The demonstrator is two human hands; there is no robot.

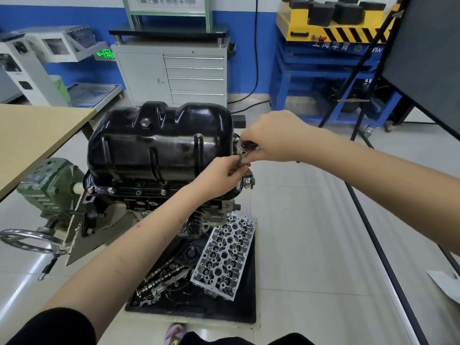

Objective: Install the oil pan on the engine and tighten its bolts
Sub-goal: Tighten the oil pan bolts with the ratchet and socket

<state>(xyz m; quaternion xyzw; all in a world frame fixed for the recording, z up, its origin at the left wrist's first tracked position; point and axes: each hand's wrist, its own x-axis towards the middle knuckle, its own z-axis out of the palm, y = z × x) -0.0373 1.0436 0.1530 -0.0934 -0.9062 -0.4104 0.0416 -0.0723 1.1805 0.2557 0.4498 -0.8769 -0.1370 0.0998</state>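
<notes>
Both hands' grip pinching ratchet [245, 151] at oil pan [159, 143] right edge; open floor rightward.

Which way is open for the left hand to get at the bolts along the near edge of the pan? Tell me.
Probably straight down and back. The left hand holds the wrench at the pan's right end, and the near-edge bolts sit exposed with nothing over them, so reaching them looks easy.

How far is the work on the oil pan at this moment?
Done: the oil pan sits on the engine, with bolts along its near flange. In hand: the right hand and left hand hold a ratchet wrench at the pan's right edge. Left: whichever bolts remain loose, which I cannot judge.
</notes>
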